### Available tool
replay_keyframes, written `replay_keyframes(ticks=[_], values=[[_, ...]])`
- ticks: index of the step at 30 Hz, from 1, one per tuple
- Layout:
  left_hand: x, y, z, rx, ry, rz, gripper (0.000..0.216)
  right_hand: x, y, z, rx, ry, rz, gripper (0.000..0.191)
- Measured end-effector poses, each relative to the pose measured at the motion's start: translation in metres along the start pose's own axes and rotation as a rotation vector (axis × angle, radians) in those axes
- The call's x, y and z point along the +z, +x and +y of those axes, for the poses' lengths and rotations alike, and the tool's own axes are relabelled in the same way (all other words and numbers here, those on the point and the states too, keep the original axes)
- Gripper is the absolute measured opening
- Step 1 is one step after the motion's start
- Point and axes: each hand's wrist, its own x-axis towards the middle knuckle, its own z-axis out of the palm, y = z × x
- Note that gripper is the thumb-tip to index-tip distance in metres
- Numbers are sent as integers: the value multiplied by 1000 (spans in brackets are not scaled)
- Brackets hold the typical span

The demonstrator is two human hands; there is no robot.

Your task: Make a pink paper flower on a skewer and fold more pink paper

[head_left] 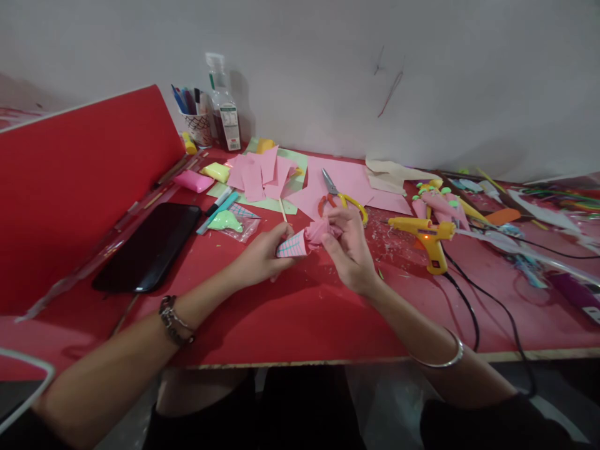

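Note:
Held between thumb and fingers of my left hand [265,255] is a small pink paper cone [291,245] with a blue-green line grid, lying nearly level. A crumpled pink paper piece [317,232] sits at the cone's wide right end. The fingers of my right hand [349,250] pinch that crumpled paper. Just beyond my hands, scissors [330,185] with orange and yellow handles rest on pink paper sheets [312,187]. A thin pale stick [283,209] shows behind my left thumb.
To the right lies a yellow glue gun [424,237], its light lit and cord trailing. A black phone [150,247] is at left, near a bottle [226,112] and a pen cup [197,128]. Pink strips [254,178] and green clay [225,220] lie behind my hands.

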Motion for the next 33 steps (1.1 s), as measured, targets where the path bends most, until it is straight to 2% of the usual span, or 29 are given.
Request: replay_keyframes(ticks=[3,9,15,24,33], values=[[0,-1,1,-71,-150,-98,20,-1,0,0,-39,-31,11,19],[-1,0,2,-89,-252,-98,19,-4,4,-9,-80,-107,-71,11],[-1,1,0,-89,-241,-92,17,-6,7,-9,-130,-163,-55,7],[-2,1,-1,-66,-193,-93,14,-13,8,-10,-162,-158,-141,21],[-2,1,-3,-13,-107,-71,14,-14,8,-10,-172,-209,-155,11]])
